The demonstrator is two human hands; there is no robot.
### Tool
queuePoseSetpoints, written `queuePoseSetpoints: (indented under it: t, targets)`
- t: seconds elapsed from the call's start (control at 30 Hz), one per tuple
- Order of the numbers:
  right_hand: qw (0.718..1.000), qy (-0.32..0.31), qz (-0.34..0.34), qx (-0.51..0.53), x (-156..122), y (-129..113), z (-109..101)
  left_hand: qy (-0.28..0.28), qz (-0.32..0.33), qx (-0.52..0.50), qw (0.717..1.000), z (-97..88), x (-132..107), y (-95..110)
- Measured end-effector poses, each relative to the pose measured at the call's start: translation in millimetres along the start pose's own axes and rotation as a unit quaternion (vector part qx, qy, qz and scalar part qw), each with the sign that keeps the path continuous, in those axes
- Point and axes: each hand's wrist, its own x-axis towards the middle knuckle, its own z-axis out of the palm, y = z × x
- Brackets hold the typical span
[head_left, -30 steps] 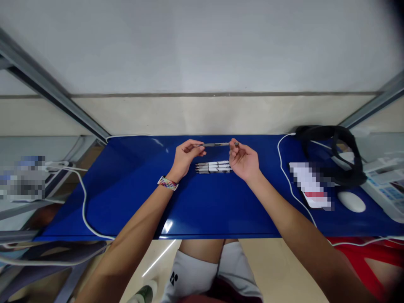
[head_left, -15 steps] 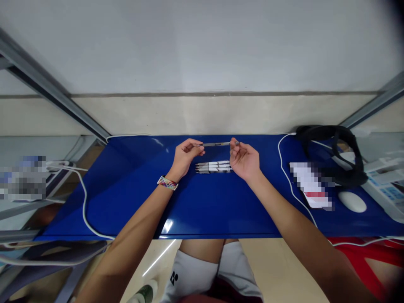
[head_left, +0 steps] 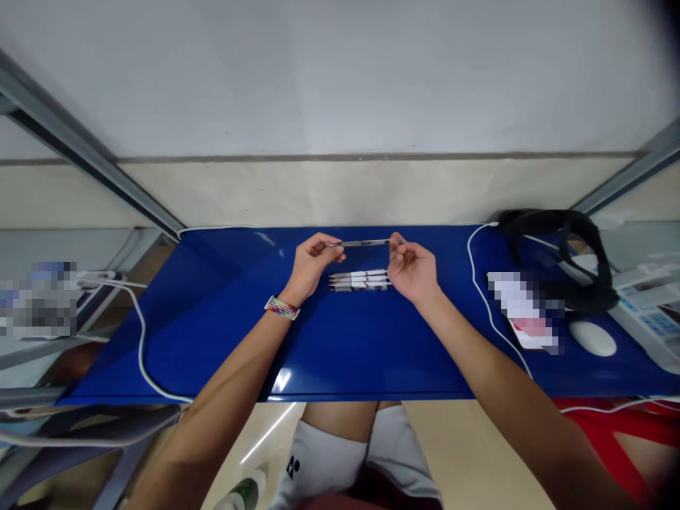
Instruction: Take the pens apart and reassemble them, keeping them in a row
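As One Pen (head_left: 366,243) Is Held in Fingertips, a Row of Pens (head_left: 358,281) Is Seen Nearby

While a lap in white shorts (head_left: 329,457) is framed at the bottom, with a shoe (head_left: 245,492) glimpsed at lower left, a blue desk (head_left: 366,347) is set just beyond. At lower right, a red chair (head_left: 589,433) is partly shown. Around the left wrist, a multicoloured band (head_left: 282,307) is worn. Off to the right, a white mouse (head_left: 592,338) is placed beside a phone (head_left: 523,312), its screen pixelated, and a white cable (head_left: 472,269) is run along the phone's left side. At mid-desk, the row is laid side by side, grey grips pointed left, its right ends seen at the edge of the right hand (head_left: 413,269). Beyond it, the single pen is held roughly level and parallel to the row; its left end is pinched between the thumb and fingers of the left hand (head_left: 313,265), and its right end is gripped by the right's fingertips, with the palm exposed. Whether the desk is touched by that pen cannot be told. Farther right, a black headset (head_left: 589,262) is rested near the back edge, and the desk is backed by a pale wall (head_left: 340,85).
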Motion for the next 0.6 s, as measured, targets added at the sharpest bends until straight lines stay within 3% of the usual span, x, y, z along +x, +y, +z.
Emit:
queuePoseSetpoints:
  t: [0.2, 0.47, 0.6]
  targets:
    - [0.999, -0.035, -0.007, 0.006, -2.3, -1.4, 0.2, 0.003, -0.002, 0.0, 1.0, 0.5, 0.3, 0.5]
    - [0.998, 0.021, -0.007, -0.053, -3.7, -2.5, 5.6, 0.006, -0.005, 0.014, 1.0, 0.1, 0.1, 0.7]
    - [0.996, 0.012, -0.017, -0.087, -3.7, -2.0, 5.0, 0.007, -0.004, 0.009, 1.0, 0.1, 0.6, 3.4]
